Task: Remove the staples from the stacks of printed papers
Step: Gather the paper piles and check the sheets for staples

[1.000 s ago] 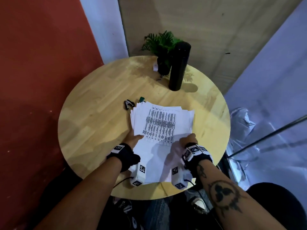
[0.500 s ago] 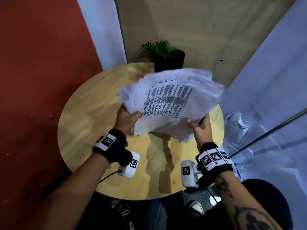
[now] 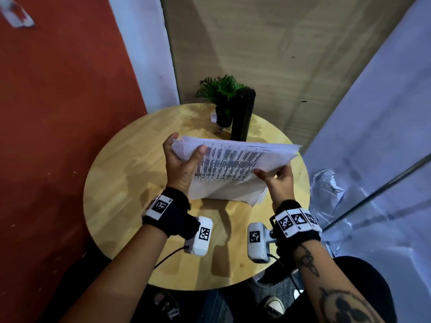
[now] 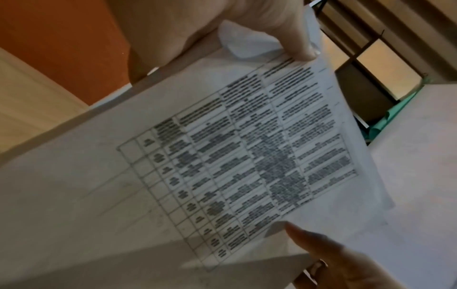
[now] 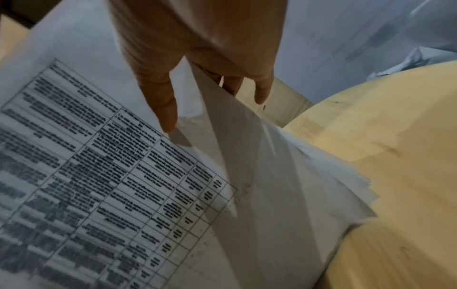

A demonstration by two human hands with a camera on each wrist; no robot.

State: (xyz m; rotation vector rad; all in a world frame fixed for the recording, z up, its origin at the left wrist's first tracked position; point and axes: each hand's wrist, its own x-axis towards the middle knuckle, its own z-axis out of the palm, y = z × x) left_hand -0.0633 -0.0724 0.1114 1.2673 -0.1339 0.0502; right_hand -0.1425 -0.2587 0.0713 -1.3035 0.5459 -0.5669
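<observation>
White papers [image 3: 235, 169] lifted off the table [image 3: 130, 183]: left hand [image 3: 180, 164] pinches one corner, right hand [image 3: 278, 180] grips the opposite; hold them level, squaring edges.

Head view: dim, warm overhead light; hard shadows of arms on table [image 3: 121, 183]; wide-angle bending at edges. Wrist views: dim, noisy, motion-blurred; print on papers [image 4: 247, 156] smeared, unreadable; bkgd out of focus.

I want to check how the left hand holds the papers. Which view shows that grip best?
The head view: the left hand pinches the papers at their far left corner, thumb on top. The left wrist view shows only the thumb on that corner; the right wrist view shows no left hand, only printed sheets.
</observation>
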